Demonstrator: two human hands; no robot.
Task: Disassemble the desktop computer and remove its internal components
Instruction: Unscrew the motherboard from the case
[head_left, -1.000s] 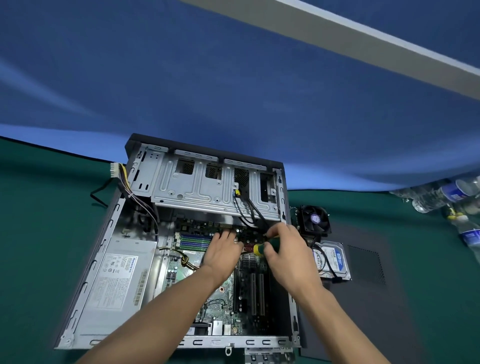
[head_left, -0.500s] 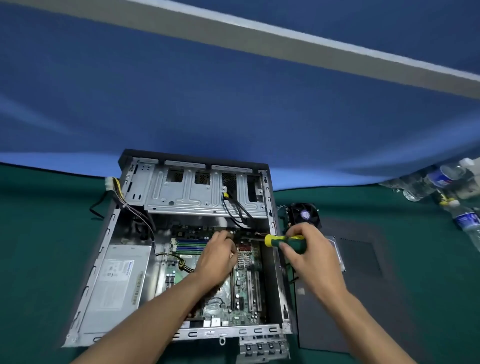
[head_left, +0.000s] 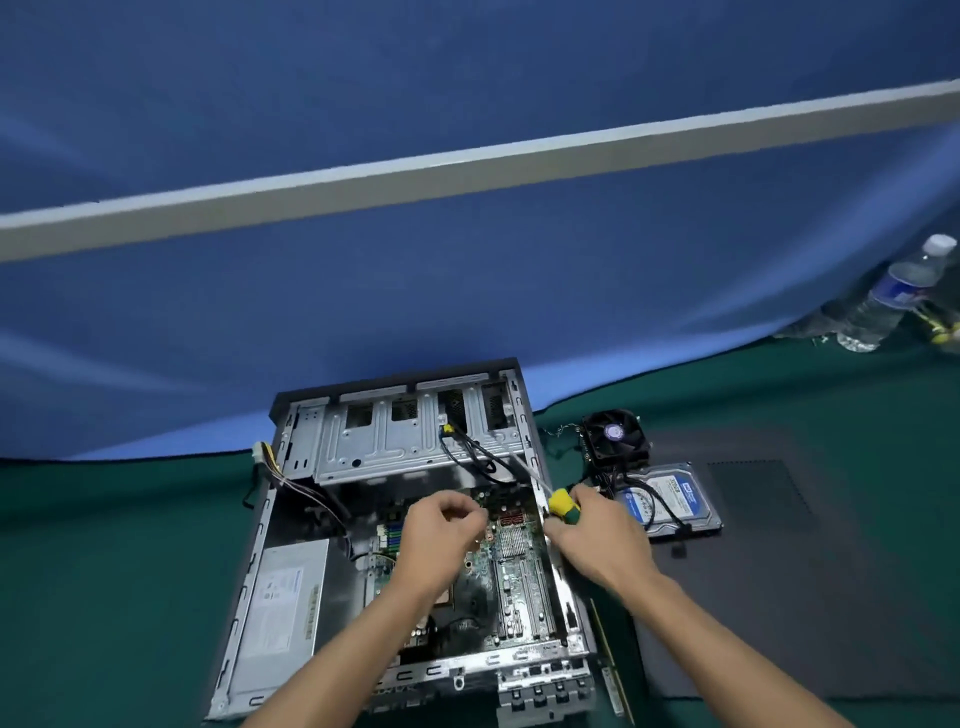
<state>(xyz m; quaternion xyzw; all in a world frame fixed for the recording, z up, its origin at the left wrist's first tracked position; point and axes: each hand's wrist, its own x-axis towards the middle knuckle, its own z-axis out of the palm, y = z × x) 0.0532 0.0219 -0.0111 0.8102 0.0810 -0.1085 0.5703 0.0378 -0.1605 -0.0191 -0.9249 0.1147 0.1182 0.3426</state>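
My right hand (head_left: 592, 535) grips the screwdriver (head_left: 558, 506) at the case's (head_left: 249, 587) right wall, shaft angled toward the drive cage, out of the way. My left hand (head_left: 441, 530), over the motherboard (head_left: 511, 561) inside, pinches fingertips together; likely a loosened screw, though I cannot tell. Fan (head_left: 615, 436) and hard drive (head_left: 675, 499) lie right of the case, parked as removed parts.

The open desktop case (head_left: 291, 545) lies flat on the green counter (head_left: 104, 571), its motherboard (head_left: 514, 566), silver power supply (head_left: 283, 613) and drive cage (head_left: 405, 441) exposed.
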